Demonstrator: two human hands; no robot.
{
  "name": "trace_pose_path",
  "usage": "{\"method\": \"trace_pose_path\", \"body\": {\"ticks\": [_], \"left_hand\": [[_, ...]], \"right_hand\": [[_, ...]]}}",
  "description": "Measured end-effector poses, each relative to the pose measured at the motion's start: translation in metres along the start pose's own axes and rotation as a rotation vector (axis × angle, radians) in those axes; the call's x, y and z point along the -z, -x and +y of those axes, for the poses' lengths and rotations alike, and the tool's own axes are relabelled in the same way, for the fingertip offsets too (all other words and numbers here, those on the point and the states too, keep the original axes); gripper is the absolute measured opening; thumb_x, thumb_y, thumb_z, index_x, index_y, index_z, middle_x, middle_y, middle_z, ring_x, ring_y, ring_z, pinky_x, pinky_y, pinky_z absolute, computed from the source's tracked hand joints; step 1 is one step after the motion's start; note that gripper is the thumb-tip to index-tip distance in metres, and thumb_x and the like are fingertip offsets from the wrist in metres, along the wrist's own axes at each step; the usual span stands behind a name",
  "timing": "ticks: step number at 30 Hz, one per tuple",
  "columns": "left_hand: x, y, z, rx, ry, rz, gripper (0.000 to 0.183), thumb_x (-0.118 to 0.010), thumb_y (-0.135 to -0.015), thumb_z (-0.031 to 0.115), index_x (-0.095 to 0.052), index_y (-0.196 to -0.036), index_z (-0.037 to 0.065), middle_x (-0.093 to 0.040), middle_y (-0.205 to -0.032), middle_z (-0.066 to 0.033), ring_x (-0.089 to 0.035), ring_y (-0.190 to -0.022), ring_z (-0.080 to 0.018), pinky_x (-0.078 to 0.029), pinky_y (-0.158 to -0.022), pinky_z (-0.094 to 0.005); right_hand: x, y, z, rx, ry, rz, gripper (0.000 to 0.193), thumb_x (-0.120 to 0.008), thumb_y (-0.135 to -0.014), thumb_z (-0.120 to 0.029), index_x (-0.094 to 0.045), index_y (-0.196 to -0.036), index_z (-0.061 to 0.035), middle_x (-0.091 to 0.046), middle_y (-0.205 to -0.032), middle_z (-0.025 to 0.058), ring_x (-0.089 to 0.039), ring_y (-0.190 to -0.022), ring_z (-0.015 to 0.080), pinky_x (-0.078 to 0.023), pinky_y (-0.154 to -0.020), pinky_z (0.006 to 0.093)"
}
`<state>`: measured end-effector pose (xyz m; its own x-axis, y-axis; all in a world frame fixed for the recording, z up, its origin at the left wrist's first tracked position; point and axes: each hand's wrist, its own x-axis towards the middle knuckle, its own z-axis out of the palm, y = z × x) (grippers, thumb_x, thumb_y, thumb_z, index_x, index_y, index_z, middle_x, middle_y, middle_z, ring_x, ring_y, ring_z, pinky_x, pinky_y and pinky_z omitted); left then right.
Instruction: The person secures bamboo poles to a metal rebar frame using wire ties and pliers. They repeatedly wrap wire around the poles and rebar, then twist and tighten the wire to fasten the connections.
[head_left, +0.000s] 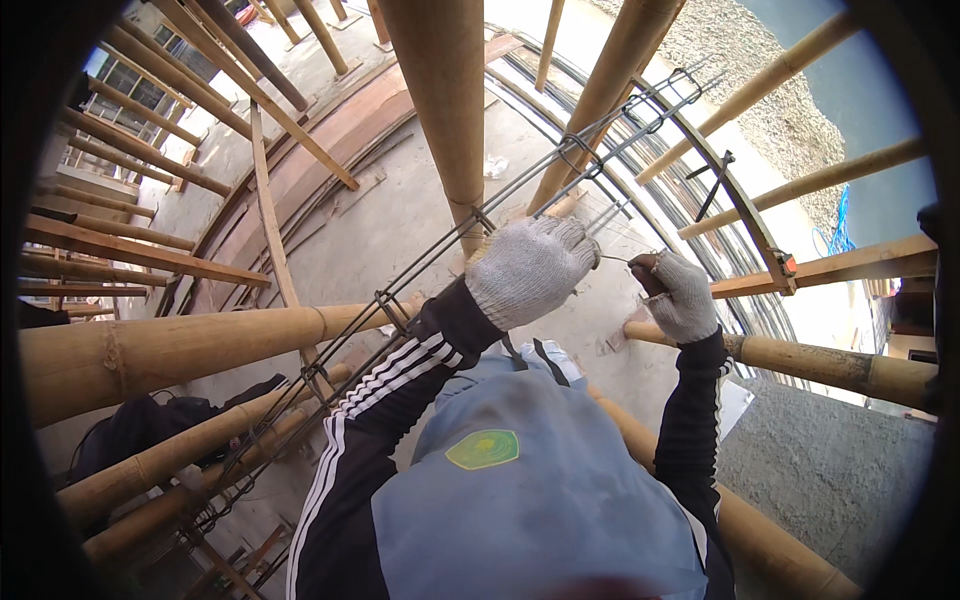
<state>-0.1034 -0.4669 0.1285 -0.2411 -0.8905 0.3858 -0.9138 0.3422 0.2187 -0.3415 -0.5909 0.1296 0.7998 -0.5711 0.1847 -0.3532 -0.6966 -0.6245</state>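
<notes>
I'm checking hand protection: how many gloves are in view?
2 gloves: one on the left hand, by the steel bars; one on the right hand, farther right in the picture.

Gloved left hand (pixel 533 270) palm-down, right hand (pixel 680 293) pinching, forearms (pixel 400 370) angled forward

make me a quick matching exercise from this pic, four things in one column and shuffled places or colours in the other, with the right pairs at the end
1. left hand
2. right hand
3. emblem
4. gravel

a. green and yellow
b. at the right end of a thin wire
c. toward the picture's upper right
d. nearest the rebar frame

Pairs: 1-d, 2-b, 3-a, 4-c
</notes>
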Motion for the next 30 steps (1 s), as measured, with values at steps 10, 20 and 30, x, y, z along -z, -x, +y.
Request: {"method": "trace_pose_path", "body": {"ticks": [10,20,30], "left_hand": [[-0.005,-0.026,-0.022,0.266,0.362,0.074,0.038,-0.078,-0.090,0.021,-0.070,-0.125,0.007,-0.070,-0.105,-0.0134,-0.070,-0.093,-0.0303,-0.058,-0.084,-0.0372],[-0.051,-0.045,-0.021,0.856,1.268,0.617,0.074,-0.039,-0.108,0.062,-0.062,-0.137,-0.002,-0.069,-0.127,-0.0147,-0.064,-0.120,-0.0208,-0.043,-0.109,-0.0339],[-0.023,-0.047,0.026,0.526,-0.116,-0.088,0.045,-0.070,-0.093,0.020,-0.062,-0.133,0.001,-0.069,-0.107,-0.0174,-0.070,-0.100,-0.0328,-0.057,-0.084,-0.0410]], "right_hand": [[0.004,-0.037,0.033,-0.001,-0.204,-0.180,0.027,-0.067,-0.087,0.007,-0.074,-0.111,-0.0029,-0.069,-0.089,0.0171,-0.071,-0.080,0.0303,-0.054,-0.070,0.0379],[-0.001,-0.071,0.072,0.212,-0.221,-0.333,0.033,-0.066,-0.077,0.000,-0.070,-0.109,-0.0060,-0.067,-0.089,0.0158,-0.068,-0.084,0.0379,-0.055,-0.073,0.0443],[-0.011,-0.102,0.077,0.425,-0.143,-0.413,0.028,-0.071,-0.077,-0.005,-0.067,-0.104,-0.0078,-0.066,-0.092,0.0143,-0.068,-0.088,0.0373,-0.056,-0.075,0.0457]]}}
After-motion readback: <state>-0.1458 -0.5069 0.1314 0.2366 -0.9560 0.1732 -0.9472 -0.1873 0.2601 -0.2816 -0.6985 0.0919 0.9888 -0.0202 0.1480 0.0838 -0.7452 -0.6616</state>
